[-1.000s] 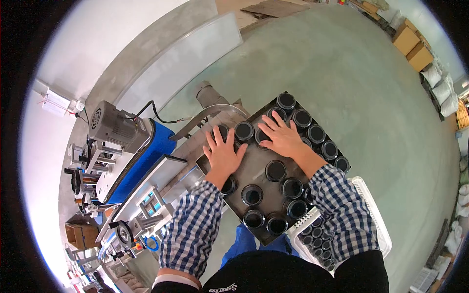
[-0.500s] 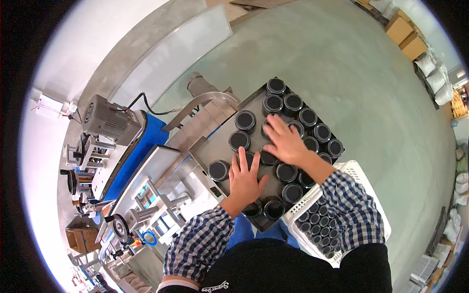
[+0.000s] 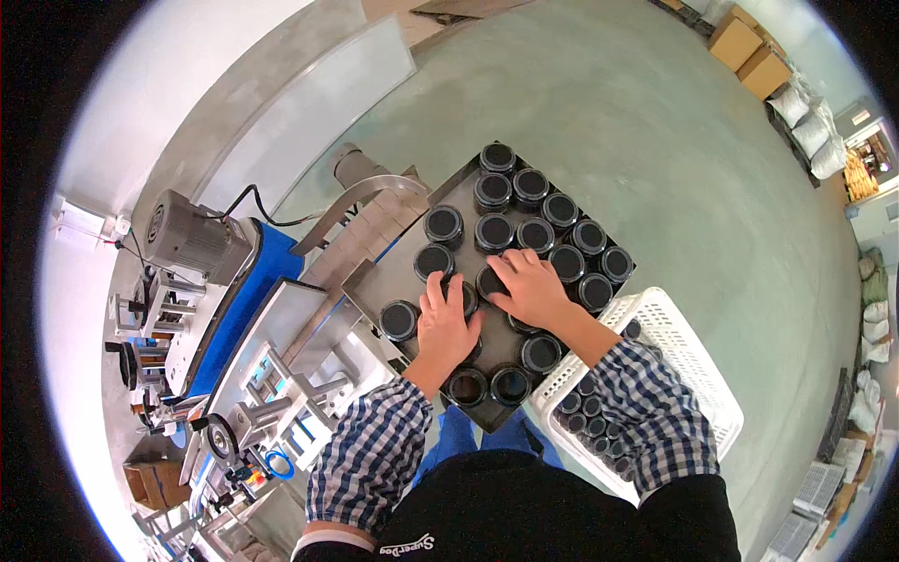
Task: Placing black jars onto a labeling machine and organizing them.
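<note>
Several dark jars with black lids stand upright on a grey metal tray table (image 3: 389,276). My left hand (image 3: 445,330) is bent over one dark jar (image 3: 467,298), its index finger and thumb at the jar's side; the palm hides part of it. My right hand (image 3: 534,292) curves its fingers and thumb around another dark jar (image 3: 488,280) close by. A separate jar (image 3: 399,320) stands left of my left hand, and a further jar (image 3: 434,263) is just beyond its fingertips. More jars (image 3: 541,353) are partly under my right wrist.
At my right, a white perforated plastic basket (image 3: 698,365) holds several small dark-topped jars. To the left stands a machine with a blue belt (image 3: 286,253), a grey motor (image 3: 201,234) and a black handwheel (image 3: 223,438). A curved metal guide rail (image 3: 351,201) adjoins the tray.
My right hand has drawn back toward me, and its fingers have curled round a jar. My left fingers have bent and come closer together. The whole view has shifted slightly.
</note>
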Available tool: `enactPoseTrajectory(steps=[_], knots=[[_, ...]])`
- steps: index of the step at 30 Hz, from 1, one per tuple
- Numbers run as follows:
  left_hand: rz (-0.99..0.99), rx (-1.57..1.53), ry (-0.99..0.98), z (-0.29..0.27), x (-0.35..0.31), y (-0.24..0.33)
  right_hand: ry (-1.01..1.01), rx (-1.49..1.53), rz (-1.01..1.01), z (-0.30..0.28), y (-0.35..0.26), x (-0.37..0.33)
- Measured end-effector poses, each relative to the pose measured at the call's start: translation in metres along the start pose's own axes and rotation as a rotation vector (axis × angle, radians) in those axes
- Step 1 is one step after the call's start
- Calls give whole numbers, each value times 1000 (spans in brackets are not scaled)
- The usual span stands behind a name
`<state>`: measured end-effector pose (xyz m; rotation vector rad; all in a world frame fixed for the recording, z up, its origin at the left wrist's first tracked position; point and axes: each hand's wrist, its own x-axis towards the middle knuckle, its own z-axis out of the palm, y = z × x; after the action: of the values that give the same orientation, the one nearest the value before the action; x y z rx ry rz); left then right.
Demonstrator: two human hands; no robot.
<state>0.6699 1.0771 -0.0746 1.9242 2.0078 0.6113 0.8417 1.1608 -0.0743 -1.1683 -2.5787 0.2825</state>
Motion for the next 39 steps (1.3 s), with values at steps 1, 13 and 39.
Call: enactPoseTrajectory(steps=[1,13,39], knots=[[2,1,-3,3,-1,0,5,-9,16,4,-1,4],[58,-88,-74,11,-16,15,250,-86,174,9,27,16],[322,127,-250,3,-43,12,188,-14,277,-13,13,-68]])
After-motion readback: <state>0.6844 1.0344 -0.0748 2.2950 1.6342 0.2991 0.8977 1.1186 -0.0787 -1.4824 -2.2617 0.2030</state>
